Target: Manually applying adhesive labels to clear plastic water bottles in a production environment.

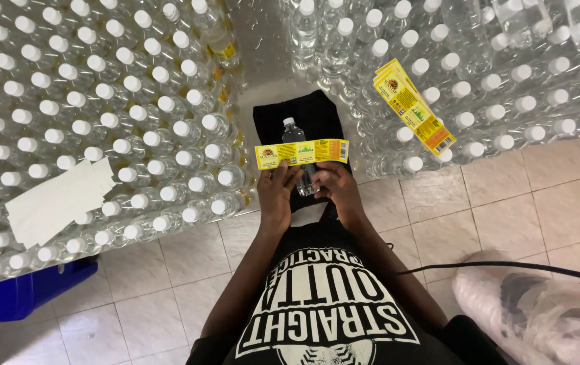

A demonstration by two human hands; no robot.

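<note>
**Inspector:** Hands?

**Assistant:** Two. Left hand (278,192) and right hand (336,189) are both closed on one clear water bottle (298,152), centre, over a black cloth (270,122). One yellow label (301,153) lies across the bottle.

**Inspector:** Elsewhere?

**Assistant:** One stack of yellow labels (413,113) far right; white-capped bottles, too many to count, on both sides.

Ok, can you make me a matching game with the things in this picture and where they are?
Things:
1. yellow label
2. label stack
3. white backing sheets
4. blue crate

Places:
A. on caps, right side
B. on the floor, lower left
C. stretched between both hands
D. on caps, left side

Pairs: 1-C, 2-A, 3-D, 4-B
</note>
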